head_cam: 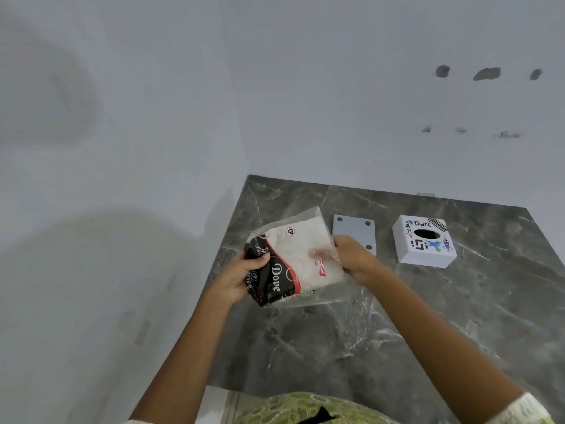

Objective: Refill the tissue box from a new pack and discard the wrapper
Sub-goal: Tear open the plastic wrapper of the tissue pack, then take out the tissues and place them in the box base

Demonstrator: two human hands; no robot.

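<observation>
I hold a tissue pack in a clear plastic wrapper with a black and red "Dove" band, raised above the dark marble counter. My left hand grips its black end. My right hand holds the right end, the thumb seen through the clear plastic. A white square tissue box with stickers and an oval hole stands on the counter to the right, apart from both hands. A flat grey plate with corner holes, seemingly the box's base, lies just behind my right hand.
White walls meet at a corner behind the counter's far left. The counter's left edge runs down beside my left arm. Green patterned clothing shows at the bottom.
</observation>
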